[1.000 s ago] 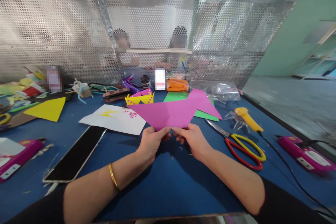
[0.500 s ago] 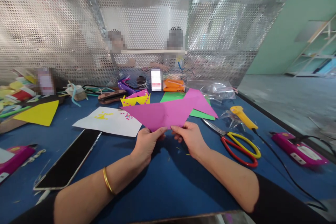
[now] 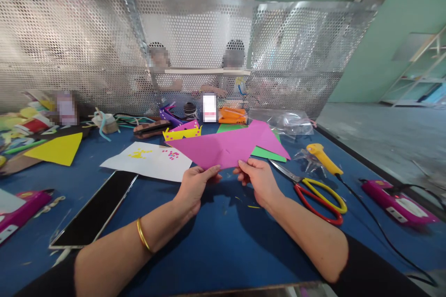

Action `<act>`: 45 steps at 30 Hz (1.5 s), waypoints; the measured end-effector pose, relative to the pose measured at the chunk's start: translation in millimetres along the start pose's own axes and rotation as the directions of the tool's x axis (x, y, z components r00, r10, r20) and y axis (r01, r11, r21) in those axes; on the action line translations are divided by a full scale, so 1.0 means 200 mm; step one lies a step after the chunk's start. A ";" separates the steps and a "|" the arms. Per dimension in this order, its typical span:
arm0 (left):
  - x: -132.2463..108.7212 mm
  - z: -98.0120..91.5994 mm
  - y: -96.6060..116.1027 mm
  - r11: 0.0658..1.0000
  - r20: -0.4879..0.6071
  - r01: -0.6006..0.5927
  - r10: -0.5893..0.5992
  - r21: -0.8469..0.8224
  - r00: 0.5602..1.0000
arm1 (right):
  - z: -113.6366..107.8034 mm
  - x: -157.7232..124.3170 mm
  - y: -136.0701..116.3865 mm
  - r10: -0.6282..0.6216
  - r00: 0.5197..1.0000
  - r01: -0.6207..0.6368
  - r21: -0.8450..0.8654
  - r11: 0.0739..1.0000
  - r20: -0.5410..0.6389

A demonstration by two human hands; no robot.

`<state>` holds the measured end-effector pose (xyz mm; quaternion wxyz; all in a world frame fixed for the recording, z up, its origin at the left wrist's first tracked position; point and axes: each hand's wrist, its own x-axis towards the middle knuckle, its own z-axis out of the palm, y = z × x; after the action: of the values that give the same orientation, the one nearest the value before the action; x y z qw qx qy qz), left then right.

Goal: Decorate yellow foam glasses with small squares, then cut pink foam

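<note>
A pink sheet of craft foam or paper (image 3: pixel 223 146), cut with slanted ends, is held up over the blue table. My left hand (image 3: pixel 197 185) pinches its lower edge left of the middle, thumb on top. Farther right along that edge, my right hand (image 3: pixel 259 178) pinches it between thumb and fingers. Behind it lie a green sheet (image 3: pixel 268 153) and small crowns, one yellow (image 3: pixel 183 134) and one pink. To the left is a white paper (image 3: pixel 146 162) bearing small yellow and pink cut pieces. Scissors (image 3: pixel 313 192) with red and yellow handles lie beyond my right hand.
A dark-screened tablet or phone (image 3: pixel 95 209) lies at left, near a yellow sheet (image 3: pixel 57 148). On the right are a yellow glue gun (image 3: pixel 324 158) and a magenta device (image 3: pixel 397 202) with cables. A perforated metal screen (image 3: pixel 195 18) stands behind; two people sit beyond it.
My right hand has slid a little to the right along the sheet's lower edge, so the hands are farther apart. The whole view has shifted slightly.
</note>
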<state>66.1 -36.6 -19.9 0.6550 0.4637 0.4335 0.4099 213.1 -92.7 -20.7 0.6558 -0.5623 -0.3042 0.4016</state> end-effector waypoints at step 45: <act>-0.01 -0.05 0.18 0.988 0.103 -0.106 0.118 -0.111 0.988 | -0.98 -0.18 -0.01 -0.185 0.978 0.148 -0.950 0.273 0.100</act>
<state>51.2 -27.8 12.7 0.6772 0.4741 0.3479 0.4423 362.5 -220.5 -51.7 0.2358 -0.8123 -0.5297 0.0627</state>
